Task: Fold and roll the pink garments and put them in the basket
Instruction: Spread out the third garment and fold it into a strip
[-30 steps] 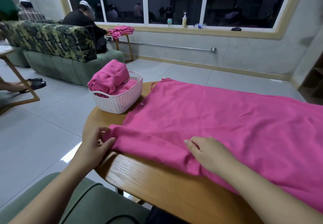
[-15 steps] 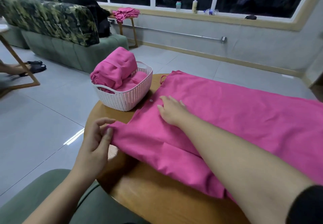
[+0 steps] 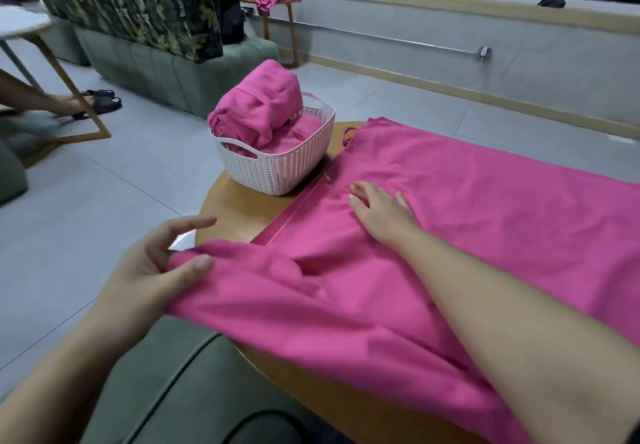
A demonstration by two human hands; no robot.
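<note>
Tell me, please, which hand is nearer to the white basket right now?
The right hand: it presses flat on the spread pink garment just beside the white basket. The left hand pinches the garment's near corner, farther from it.

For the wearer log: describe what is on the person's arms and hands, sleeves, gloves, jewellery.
Both forearms are bare, with no sleeve over either where they show. The left hand and the right hand wear no gloves, and no rings, watch or bracelet show. A sliver of dark fabric shows at the frame's right edge by the right arm; whether it is a sleeve cannot be told.
</note>
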